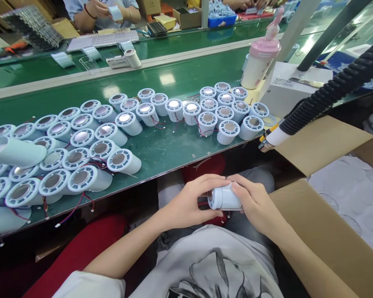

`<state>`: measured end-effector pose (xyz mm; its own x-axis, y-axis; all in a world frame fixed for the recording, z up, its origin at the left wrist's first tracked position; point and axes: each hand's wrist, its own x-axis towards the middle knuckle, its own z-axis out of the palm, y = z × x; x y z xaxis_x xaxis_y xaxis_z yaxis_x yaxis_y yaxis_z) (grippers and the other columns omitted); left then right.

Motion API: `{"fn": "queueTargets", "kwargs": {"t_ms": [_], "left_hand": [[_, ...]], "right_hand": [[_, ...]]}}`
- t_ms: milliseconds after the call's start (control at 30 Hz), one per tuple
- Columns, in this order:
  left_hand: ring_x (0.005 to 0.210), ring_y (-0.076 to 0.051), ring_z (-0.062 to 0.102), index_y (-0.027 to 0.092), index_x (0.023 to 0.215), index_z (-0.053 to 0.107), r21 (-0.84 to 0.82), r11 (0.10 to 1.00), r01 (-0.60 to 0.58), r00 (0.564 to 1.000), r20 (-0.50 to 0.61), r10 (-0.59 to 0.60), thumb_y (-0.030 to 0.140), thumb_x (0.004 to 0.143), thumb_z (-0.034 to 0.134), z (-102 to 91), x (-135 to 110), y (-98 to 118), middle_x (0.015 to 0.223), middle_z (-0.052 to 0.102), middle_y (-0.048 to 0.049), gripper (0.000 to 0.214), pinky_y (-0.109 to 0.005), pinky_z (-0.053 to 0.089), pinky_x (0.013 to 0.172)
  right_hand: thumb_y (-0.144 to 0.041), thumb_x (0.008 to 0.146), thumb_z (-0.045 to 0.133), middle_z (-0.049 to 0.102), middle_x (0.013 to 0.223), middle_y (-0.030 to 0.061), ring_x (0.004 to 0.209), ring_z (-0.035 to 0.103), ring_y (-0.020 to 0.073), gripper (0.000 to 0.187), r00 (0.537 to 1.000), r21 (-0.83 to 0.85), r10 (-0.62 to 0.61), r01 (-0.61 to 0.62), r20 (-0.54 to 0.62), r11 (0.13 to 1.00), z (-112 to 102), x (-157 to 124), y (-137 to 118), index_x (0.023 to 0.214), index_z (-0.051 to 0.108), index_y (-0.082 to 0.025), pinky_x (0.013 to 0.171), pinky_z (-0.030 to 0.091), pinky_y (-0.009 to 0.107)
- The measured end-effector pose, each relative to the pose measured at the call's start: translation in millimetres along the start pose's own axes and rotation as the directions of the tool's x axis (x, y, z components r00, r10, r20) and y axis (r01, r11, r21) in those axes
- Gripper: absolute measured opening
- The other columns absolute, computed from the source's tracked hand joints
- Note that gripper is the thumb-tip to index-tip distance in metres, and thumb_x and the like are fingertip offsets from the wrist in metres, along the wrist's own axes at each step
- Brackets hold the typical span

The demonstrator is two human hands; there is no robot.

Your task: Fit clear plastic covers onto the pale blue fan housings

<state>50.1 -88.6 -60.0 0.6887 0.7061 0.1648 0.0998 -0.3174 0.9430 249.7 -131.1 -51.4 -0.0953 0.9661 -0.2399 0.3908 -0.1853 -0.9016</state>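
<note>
Above my lap I hold a light-blue plastic cylinder (225,197), lying on its side with its ringed end toward the left. My left hand (194,203) wraps round that ringed end, and red wire shows beside the palm. The other end is gripped by my right hand (251,200), thumb laid over the top. On the green bench in front stand many similar light-blue cylinders (124,160) with shiny round metal discs in their slotted ends. Thin red and black wires with small white connectors (57,225) hang from several of them.
A black corrugated hose (335,78) with a metal nozzle juts in from the right. Below it stands an open cardboard box (317,215) holding clear round pieces. A pink-topped bottle (259,62) is by a post. Across the bench, a co-worker's hands (98,8) hold a light-blue part.
</note>
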Motion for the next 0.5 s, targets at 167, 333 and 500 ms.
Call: {"fn": "queueTargets", "kwargs": {"t_ms": [167,333,500], "left_hand": [[0.119,-0.027,0.058,0.024,0.128,0.058,-0.227,0.962,0.152,0.988,0.031,-0.149,0.024,0.07,0.082,-0.4,-5,3,0.132,0.056,-0.0115,0.064,-0.036,0.056,0.092],[0.107,-0.023,0.065,0.024,0.132,0.053,-0.443,0.842,0.306,0.949,0.072,-0.307,0.023,0.071,0.081,-2.3,-8,9,0.124,0.062,-0.0093,0.067,-0.034,0.057,0.089],[0.103,-0.024,0.066,0.029,0.141,0.045,-0.426,0.833,0.352,0.935,0.131,-0.328,0.027,0.074,0.079,-4.2,-11,17,0.13,0.06,-0.0101,0.075,-0.035,0.057,0.085]], "right_hand": [[-0.033,0.098,0.033,0.069,0.081,0.0062,0.065,0.064,0.0181,0.036,0.993,0.214,0.112,-0.117,0.037,0.97,-11,3,13,0.095,0.065,-0.016,0.05,0.054,0.026],[-0.001,0.087,0.045,0.041,0.151,0.0066,0.131,0.048,0.0245,0.058,0.854,-0.062,-0.519,0.517,-0.02,0.854,-15,-4,30,0.138,0.042,-0.03,0.104,0.047,0.044],[-0.001,0.084,0.063,0.039,0.153,-0.0009,0.137,0.042,0.0209,0.068,0.787,-0.003,-0.609,0.612,0.099,0.791,-10,-13,34,0.138,0.045,-0.04,0.111,0.042,0.035]]}}
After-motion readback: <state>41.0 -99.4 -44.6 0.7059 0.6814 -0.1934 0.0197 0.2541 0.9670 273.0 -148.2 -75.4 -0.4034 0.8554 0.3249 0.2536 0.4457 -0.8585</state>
